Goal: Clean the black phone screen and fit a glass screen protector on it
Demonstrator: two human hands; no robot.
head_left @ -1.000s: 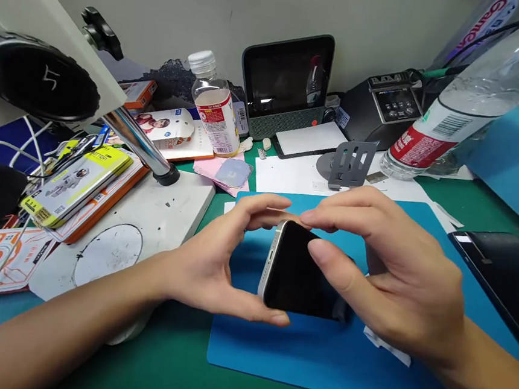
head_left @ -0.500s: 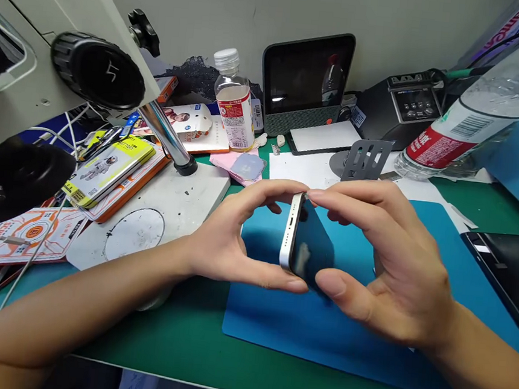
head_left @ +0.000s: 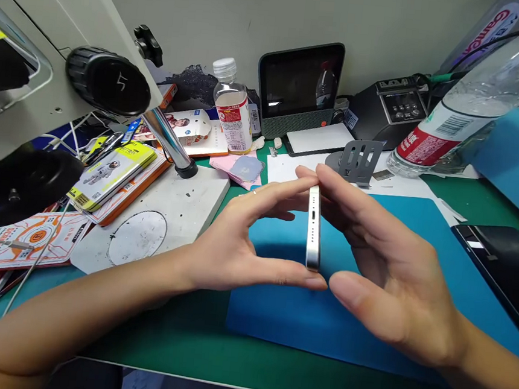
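A smartphone [head_left: 314,229] stands on its long edge between my hands, with its silver bottom end, charging port and speaker holes facing me. My left hand [head_left: 256,236] is closed on it, thumb under the lower edge and index finger along the upper one. Curved around the other side is my right hand [head_left: 397,279], its fingertips meeting the phone's upper edge. Its thumb is spread away, just right of the lower corner and close to my left thumb. Both hands are above a blue mat [head_left: 285,318]. The phone's flat faces are almost out of sight.
A microscope [head_left: 108,78] with a white base [head_left: 189,212] stands at left beside stacked boxes [head_left: 111,175]. Behind are a drink bottle [head_left: 234,113], a smart display [head_left: 299,83] and a grey metal stand [head_left: 360,161]. A large water bottle [head_left: 457,121] leans right, near a black device [head_left: 508,264].
The phone has turned so that its dark screen no longer shows and its bottom end faces me squarely. Both hands have shifted slightly right with it, and the view has moved a little.
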